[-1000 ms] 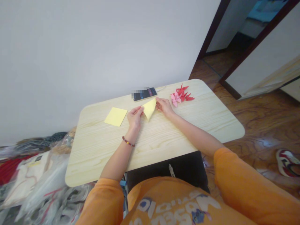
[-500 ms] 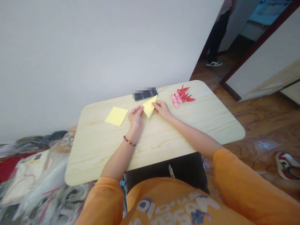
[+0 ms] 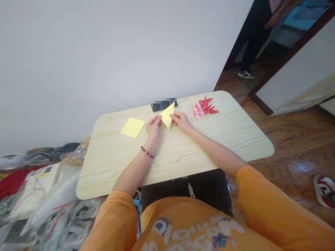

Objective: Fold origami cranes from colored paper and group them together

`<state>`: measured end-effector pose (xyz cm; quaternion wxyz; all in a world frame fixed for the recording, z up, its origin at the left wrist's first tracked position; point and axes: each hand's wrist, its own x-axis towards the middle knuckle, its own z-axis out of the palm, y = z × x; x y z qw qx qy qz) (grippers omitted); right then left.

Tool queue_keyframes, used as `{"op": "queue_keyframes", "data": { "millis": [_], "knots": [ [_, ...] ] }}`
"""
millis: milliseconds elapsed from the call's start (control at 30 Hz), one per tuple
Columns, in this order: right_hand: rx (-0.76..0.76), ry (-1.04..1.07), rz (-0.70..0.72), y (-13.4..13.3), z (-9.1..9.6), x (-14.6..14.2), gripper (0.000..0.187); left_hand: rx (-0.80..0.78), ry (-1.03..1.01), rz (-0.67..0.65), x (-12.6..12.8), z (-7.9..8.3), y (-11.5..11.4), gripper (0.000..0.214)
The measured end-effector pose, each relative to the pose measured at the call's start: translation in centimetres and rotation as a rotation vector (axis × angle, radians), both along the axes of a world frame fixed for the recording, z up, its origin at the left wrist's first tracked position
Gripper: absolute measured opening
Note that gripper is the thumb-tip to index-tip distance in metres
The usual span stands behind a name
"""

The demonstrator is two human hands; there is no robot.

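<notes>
A yellow paper folded into a triangle [image 3: 168, 115] stands between my two hands on the light wooden table [image 3: 183, 153]. My left hand [image 3: 154, 127], with a bead bracelet at the wrist, pinches the triangle's left edge. My right hand [image 3: 181, 120] pinches its right edge. A flat yellow paper square [image 3: 132, 127] lies on the table just left of my left hand. A cluster of folded red and pink paper shapes [image 3: 203, 107] sits to the right of my right hand.
A dark phone [image 3: 161, 105] lies behind the triangle near the wall. Bags and cloth [image 3: 39, 195] are heaped on the floor at the left. A person's legs and shoe [image 3: 246, 74] show in the doorway at the back right. A shoe [image 3: 324, 190] lies at the right.
My right hand has slid in along the triangle and the paper now stands narrower and more upright. A person has stepped into the doorway. The view shifted slightly.
</notes>
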<state>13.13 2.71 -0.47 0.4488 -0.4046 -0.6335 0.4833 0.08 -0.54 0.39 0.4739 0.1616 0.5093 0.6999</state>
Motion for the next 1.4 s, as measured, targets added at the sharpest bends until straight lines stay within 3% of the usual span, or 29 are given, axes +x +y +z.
{"op": "queue_keyframes", "data": {
  "millis": [233, 433, 733, 933, 1133, 1267, 1400],
  "knots": [
    [-0.008, -0.071, -0.18, 0.5, -0.1, 0.3, 0.05, 0.0, -0.01, -0.035, 0.7, 0.3, 1.6, 0.01],
    [-0.043, 0.053, -0.046, 0.9, -0.6, 0.3, 0.048, 0.039, -0.04, 0.051, 1.5, 0.1, 2.1, 0.01],
    [-0.011, -0.039, -0.096, 0.6, 0.0, 0.4, 0.055, 0.043, -0.131, 0.049, 1.7, 0.4, 1.8, 0.007],
    [-0.067, 0.092, 0.024, 0.5, -0.5, 0.0, 0.05, 0.044, -0.15, 0.064, 2.0, 0.5, 1.5, 0.007],
    [0.014, -0.09, -0.008, 0.1, -0.1, 0.2, 0.054, 0.071, -0.227, 0.078, 1.9, 0.4, 1.7, 0.008],
    [-0.024, -0.132, -0.078, -0.1, 0.4, 0.4, 0.056, 0.046, -0.194, 0.088, 1.9, 0.2, 1.8, 0.009],
    [-0.034, -0.09, -0.004, 0.0, 0.0, 0.3, 0.052, 0.057, -0.179, 0.103, 1.7, -0.2, 2.0, 0.009]
  ]
}}
